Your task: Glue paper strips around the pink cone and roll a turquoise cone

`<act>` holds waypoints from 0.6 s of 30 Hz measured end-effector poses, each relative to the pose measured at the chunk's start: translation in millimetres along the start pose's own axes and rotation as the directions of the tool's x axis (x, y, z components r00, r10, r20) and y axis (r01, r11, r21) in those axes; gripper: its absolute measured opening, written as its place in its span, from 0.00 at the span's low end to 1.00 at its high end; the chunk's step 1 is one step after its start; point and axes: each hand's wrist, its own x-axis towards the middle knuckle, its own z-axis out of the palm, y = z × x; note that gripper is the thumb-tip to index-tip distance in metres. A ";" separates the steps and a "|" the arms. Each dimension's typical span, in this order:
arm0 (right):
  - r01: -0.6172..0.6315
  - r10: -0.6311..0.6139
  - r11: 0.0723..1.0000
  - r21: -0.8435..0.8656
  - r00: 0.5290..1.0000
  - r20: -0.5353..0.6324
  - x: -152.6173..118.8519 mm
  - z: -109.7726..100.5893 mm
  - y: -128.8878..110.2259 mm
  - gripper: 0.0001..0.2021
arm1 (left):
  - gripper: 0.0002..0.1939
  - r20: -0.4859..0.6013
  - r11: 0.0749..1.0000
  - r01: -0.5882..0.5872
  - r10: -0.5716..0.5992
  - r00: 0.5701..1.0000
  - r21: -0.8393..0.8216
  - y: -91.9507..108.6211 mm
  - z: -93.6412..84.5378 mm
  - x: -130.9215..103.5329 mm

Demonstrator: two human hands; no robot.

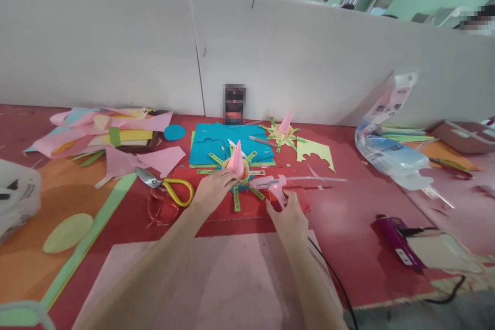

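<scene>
My left hand [212, 191] is closed, its fingertips pinching a paper craft at the foot of its pink cone [237, 160]. Green patterned strips [237, 198] spread out from the craft's yellow rim, and a blue piece shows beneath it. Wrapped round the handle of a pink hot glue gun [266, 182] is my right hand [290, 219]. The gun's nozzle points left, right by the craft's rim; whether it touches cannot be made out. A clear glue stick [317, 179] sticks out of its back.
Scissors with yellow and red handles [178, 191] lie left of my left hand. Behind are blue paper sheets [204, 147], a similar paper craft [285, 131] and a phone [235, 103] against the white partition. Paper scraps [116, 129] are heaped left; a purple power strip [400, 242] lies right.
</scene>
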 end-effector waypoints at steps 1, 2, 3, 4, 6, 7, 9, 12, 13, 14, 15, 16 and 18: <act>0.001 -0.001 1.000 -0.005 1.000 -0.008 -0.8 0.6 -0.6 0.20 | 0.11 0.001 1.000 0.013 -0.013 1.000 0.008 1.0 -0.1 0.4; 0.004 -0.004 1.000 -0.007 1.000 -0.016 -1.6 1.3 -1.4 0.20 | 0.10 0.000 1.000 0.026 -0.026 1.000 0.017 1.8 -0.2 0.6; 0.009 -0.010 1.000 -0.008 1.000 -0.022 -2.7 1.9 -2.3 0.20 | 0.10 -0.003 0.999 0.039 -0.039 0.999 0.025 2.3 0.0 0.6; 0.015 -0.015 1.000 -0.008 1.000 -0.028 -3.8 2.5 -3.2 0.19 | 0.10 -0.007 0.998 0.051 -0.051 0.999 0.030 2.7 0.3 0.5; 0.022 -0.022 1.000 -0.008 0.999 -0.038 -6.1 3.5 -5.1 0.19 | 0.10 -0.009 0.997 0.069 -0.068 0.998 0.034 2.8 1.5 0.1; 0.021 -0.022 1.000 -0.012 0.999 -0.043 -7.2 3.9 -6.0 0.19 | 0.10 -0.008 0.997 0.076 -0.075 0.997 0.035 2.7 2.3 0.0; 0.016 -0.017 1.000 -0.017 0.999 -0.048 -8.8 4.3 -7.6 0.19 | 0.10 -0.008 0.996 0.086 -0.086 0.996 0.033 2.2 4.0 -0.1; 0.014 -0.014 1.000 -0.012 0.999 -0.041 -9.5 4.3 -9.1 0.18 | 0.09 -0.020 0.996 0.090 -0.089 0.996 0.019 1.1 6.1 -0.3; 0.013 -0.013 1.000 -0.006 0.999 -0.039 -9.3 4.2 -9.2 0.18 | 0.09 -0.025 0.996 0.091 -0.091 0.996 0.015 0.8 6.7 -0.5; 0.011 -0.011 1.000 -0.001 0.999 -0.035 -9.0 4.1 -9.1 0.18 | 0.09 -0.027 0.996 0.093 -0.093 0.995 0.015 0.4 7.1 -0.7; 0.006 -0.006 1.000 0.002 0.999 -0.033 -8.6 3.9 -8.8 0.18 | 0.09 -0.029 0.995 0.096 -0.095 0.995 0.019 0.2 7.4 -1.1; 0.000 0.000 1.000 0.004 0.999 -0.033 -8.2 3.8 -8.4 0.19 | 0.10 -0.030 0.995 0.099 -0.098 0.995 0.025 0.0 7.6 -1.4; -0.013 0.013 1.000 -0.001 0.999 -0.035 -7.4 3.6 -7.3 0.19 | 0.10 -0.037 0.994 0.101 -0.100 0.994 0.042 -0.1 7.7 -2.2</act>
